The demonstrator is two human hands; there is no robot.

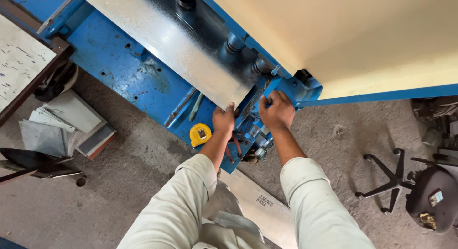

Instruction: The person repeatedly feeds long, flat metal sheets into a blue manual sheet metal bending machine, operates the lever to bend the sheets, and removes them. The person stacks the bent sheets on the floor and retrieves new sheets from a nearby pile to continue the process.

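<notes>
Room: workshop with a rough grey concrete floor [143, 182], dusty and stained; cream-coloured machine housing [358, 34] fills the upper right.
Surface: blue machine bed [119, 67], paint chipped and worn, running from the upper left down to a corner near the person's hands.
Sheet: a galvanised metal sheet [167, 34] lies flat along the bed, its near end reaching the bed's lower corner, its far side tucked under the rollers of the machine.
Left hand: left hand [223, 121] rests on the near end of the sheet, fingers curled over the edge and pinching it against the bed.
Right hand: right hand [276, 110] is closed around a small blue fitting at the bed's corner, just beside the sheet; whether it grips a knob or a lever cannot be told.
Progress: judged from position, the sheet is already laid on the bed and lined up at the corner; it looks unformed, so the working of the sheet appears not yet done.
Bed items: yellow tape measure [200, 134] sits near the bed's lower edge, just beside the left wrist.
Floor, left: a stack of sheet offcuts [62, 127] lies below a brown-framed board [21, 63].
Floor, right: an overturned office chair [410, 182], well apart from the bed.
Floor, near: a long metal strip [260, 206] between the person's sleeves.
</notes>
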